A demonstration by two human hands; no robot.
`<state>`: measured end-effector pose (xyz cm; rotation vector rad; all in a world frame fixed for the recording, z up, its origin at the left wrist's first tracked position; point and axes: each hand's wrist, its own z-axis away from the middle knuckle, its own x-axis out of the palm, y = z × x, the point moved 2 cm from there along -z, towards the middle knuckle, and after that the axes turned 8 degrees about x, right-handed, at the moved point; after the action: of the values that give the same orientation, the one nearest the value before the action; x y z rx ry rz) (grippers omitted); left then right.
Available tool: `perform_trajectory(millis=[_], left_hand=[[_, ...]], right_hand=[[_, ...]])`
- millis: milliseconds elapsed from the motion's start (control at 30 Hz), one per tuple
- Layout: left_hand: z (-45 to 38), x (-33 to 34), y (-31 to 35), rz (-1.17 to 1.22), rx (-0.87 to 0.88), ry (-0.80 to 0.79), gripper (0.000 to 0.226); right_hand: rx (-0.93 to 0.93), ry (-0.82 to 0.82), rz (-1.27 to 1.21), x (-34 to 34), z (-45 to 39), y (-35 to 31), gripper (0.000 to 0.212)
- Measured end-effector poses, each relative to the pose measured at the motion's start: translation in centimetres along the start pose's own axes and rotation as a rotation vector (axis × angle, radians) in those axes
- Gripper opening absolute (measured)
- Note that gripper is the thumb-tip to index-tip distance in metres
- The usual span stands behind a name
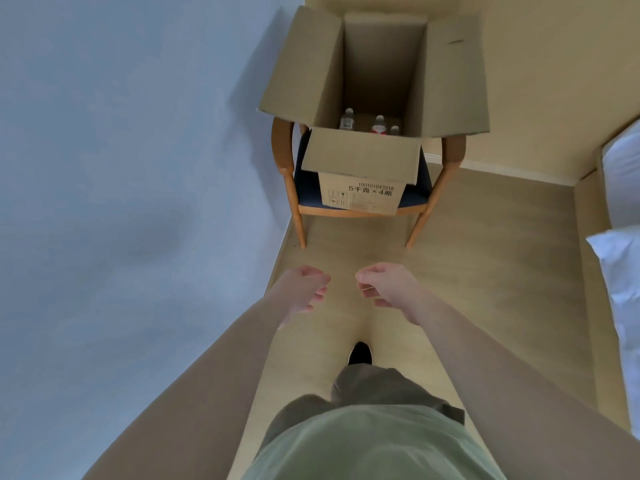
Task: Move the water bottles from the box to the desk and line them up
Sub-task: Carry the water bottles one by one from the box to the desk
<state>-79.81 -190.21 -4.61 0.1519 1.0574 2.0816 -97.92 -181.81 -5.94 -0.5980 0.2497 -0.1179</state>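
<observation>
Both hands, left (304, 289) & right (384, 285), hanging loosely curled, holding nothing; water bottles (369, 124) standing upright in cardboard box (360, 168), far ahead, roughly centred btwn hands.

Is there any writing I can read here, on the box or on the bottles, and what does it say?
"100101043516": printed on the front of the cardboard box that stands on the chair.
"5千克 × 4瓶": just below that number; the characters are somewhat soft.
Small handling symbols at the box's lower left: too small to read.
Labels on the water bottles inside the box: too blurred to read.
</observation>
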Motion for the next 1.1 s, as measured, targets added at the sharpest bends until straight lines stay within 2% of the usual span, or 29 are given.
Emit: perform_trajectory(millis=[167, 300, 533, 667, 767, 900, 1100], left_hand=[[-3.7, -0.5, 4.7, -0.017, 0.028, -0.014, 0.028], [-6.8, -1.9, 8.2, -0.018, 0.076, -0.023, 0.013], [-13.6, -4.5, 15.0, 0.012, 0.193, -0.063, 0.025], [-18.2, -6.5, 18.8, 0.024, 0.240, -0.098, 0.014], [-21.1, -8.1, 21.3, 0.024, 0.257, -0.120, 0.016], [-24.6, -9.3, 23.4, -0.027, 0.268, -0.163, 0.026], [-28.6, -9.8, 25.4, -0.063, 0.263, -0.205, 0.027]], right_hand=[[-0.002, -0.019, -0.029, -2.2, -3.2, -4.1, 0.014], [-0.016, 0.000, -0.064, -3.6, -5.2, -7.2, 0.012], [-0.102, 0.050, -0.140, -5.6, -8.7, -15.2, 0.011], [-0.107, 0.077, -0.167, -7.2, -11.4, -19.9, 0.012], [-0.091, 0.094, -0.193, -8.1, -13.3, -22.8, 0.013], [-0.086, 0.171, -0.244, -9.0, -15.3, -25.2, 0.014], [-0.032, 0.208, -0.299, -10.3, -17.8, -26.4, 0.015]])
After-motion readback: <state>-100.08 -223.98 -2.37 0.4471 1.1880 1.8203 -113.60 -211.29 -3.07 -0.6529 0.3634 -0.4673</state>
